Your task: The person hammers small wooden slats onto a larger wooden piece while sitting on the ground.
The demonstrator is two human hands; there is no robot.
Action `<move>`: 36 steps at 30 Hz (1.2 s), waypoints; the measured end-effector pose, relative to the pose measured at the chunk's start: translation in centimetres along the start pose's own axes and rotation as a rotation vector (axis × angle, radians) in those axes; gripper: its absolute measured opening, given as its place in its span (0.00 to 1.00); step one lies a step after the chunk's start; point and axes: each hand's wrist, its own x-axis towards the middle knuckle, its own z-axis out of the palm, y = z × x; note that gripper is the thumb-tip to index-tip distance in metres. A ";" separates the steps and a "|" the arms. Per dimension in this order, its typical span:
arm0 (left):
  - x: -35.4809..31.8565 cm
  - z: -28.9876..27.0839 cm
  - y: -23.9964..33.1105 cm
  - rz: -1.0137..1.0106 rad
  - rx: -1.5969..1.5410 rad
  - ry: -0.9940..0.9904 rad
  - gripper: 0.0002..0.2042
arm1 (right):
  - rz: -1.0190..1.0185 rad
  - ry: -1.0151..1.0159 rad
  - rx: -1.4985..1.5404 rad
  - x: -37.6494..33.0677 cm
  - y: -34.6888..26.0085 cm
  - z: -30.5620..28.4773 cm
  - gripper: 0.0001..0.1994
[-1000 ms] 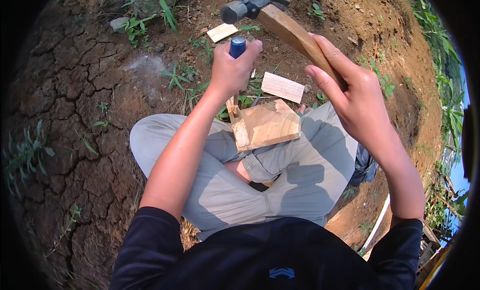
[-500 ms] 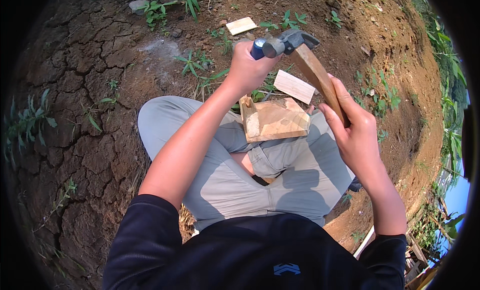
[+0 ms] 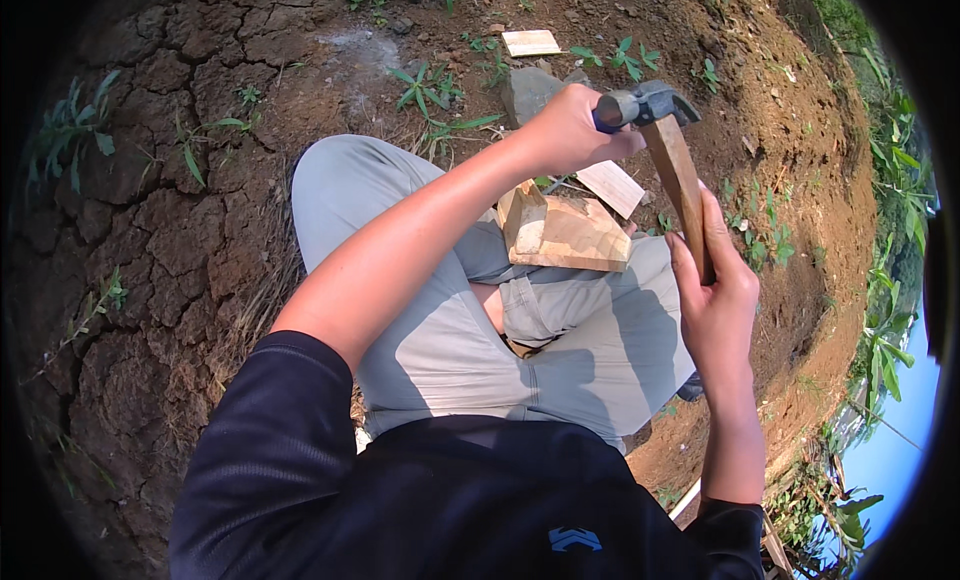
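My right hand (image 3: 722, 290) is closed round the lower part of the wooden handle of a claw hammer (image 3: 678, 165). The hammer's metal head is up by my left hand (image 3: 575, 130), which is closed on a blue-handled tool (image 3: 606, 115). Only a bit of the blue handle shows beside the hammer head; the rest of that tool is hidden by my fingers. Below my left hand, a thick wooden workpiece (image 3: 570, 235) with a raised end on its left rests over my crossed legs (image 3: 420, 300). I cannot see the tool touching the wood.
Just beyond the workpiece lies a pale flat board (image 3: 612, 187). A smaller wood piece (image 3: 531, 43) is farther off on the soil, with a grey stone (image 3: 528, 95) nearer. Cracked dry earth (image 3: 180, 230) spreads to the left; weeds (image 3: 430, 92) grow in front.
My left hand and the hammer have shifted right and slightly lower in the picture. The hammer's handle stands more upright, and the blue handle is more hidden. The whole view has shifted a little.
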 end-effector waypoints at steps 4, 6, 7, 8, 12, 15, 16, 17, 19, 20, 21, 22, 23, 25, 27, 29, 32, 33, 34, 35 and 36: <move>0.1 -0.6 0.1 -0.118 0.007 -0.050 0.17 | -0.027 0.346 0.143 -0.8 -0.4 -0.4 0.28; 0.3 -0.7 0.2 -0.127 -0.005 -0.065 0.18 | 0.009 0.127 0.027 -0.5 -0.5 0.1 0.27; 0.2 -0.9 0.2 -0.126 -0.005 -0.076 0.18 | 0.027 0.018 -0.031 -0.4 -0.4 0.4 0.27; 0.2 -1.3 0.3 -0.121 -0.010 -0.086 0.18 | 0.004 0.033 -0.043 -0.3 -0.2 0.7 0.27; 0.1 -2.0 1.5 -0.198 -0.033 -0.220 0.17 | 0.091 0.334 0.171 -1.1 -0.7 -0.6 0.27; 0.3 -2.1 2.4 -0.248 -0.028 -0.292 0.16 | 0.024 0.093 -0.060 -0.8 -1.0 -0.1 0.28; 0.3 -2.1 2.2 -0.236 -0.020 -0.290 0.16 | -0.015 0.056 -0.092 -0.7 -0.7 0.6 0.28; 0.1 -2.1 1.9 -0.230 -0.012 -0.278 0.16 | -0.029 0.068 -0.070 -0.7 -0.9 0.5 0.29; 0.0 -1.9 1.4 -0.219 -0.021 -0.277 0.15 | 0.098 0.202 0.043 -1.2 -1.7 -0.1 0.29; 0.2 -1.9 1.2 -0.209 -0.020 -0.285 0.15 | -0.008 0.341 0.036 -1.3 -0.5 0.1 0.30; 0.2 -2.0 0.9 -0.199 -0.019 -0.294 0.15 | -0.002 0.385 0.128 -1.1 -0.7 0.5 0.30; 0.3 -1.8 1.0 -0.228 -0.041 -0.306 0.16 | 0.031 0.261 0.028 -1.1 -0.7 0.6 0.30; 0.3 -1.9 1.2 -0.227 -0.022 -0.307 0.16 | 0.059 0.139 -0.073 -1.0 -0.9 0.7 0.31; 0.2 -2.4 1.6 -0.224 0.016 -0.310 0.17 | -0.013 0.090 -0.137 -0.7 -0.5 1.1 0.31; 0.1 -2.3 1.5 -0.244 0.000 -0.336 0.16 | 0.058 0.215 0.048 -1.5 -1.3 0.3 0.31; 0.0 -2.2 1.4 -0.242 -0.002 -0.355 0.16 | 0.080 0.385 0.210 -1.8 -0.8 0.7 0.31; 0.0 -1.9 0.9 -0.106 0.027 -0.351 0.16 | -0.027 0.059 -0.128 -1.8 -0.2 1.8 0.33; -0.1 -1.9 0.9 -0.138 0.064 -0.364 0.16 | -0.064 0.061 -0.084 -1.6 0.2 2.2 0.34; -0.4 -1.8 0.8 -0.169 0.101 -0.376 0.17 | -0.019 0.082 -0.059 -1.9 -0.3 1.6 0.34; -0.9 -1.6 0.8 -0.212 0.134 -0.388 0.17 | 0.031 0.093 -0.031 -2.4 -0.6 1.0 0.34; -0.9 -1.4 0.8 -0.170 0.100 -0.338 0.17 | -0.079 0.263 -0.043 -2.2 -0.6 1.3 0.34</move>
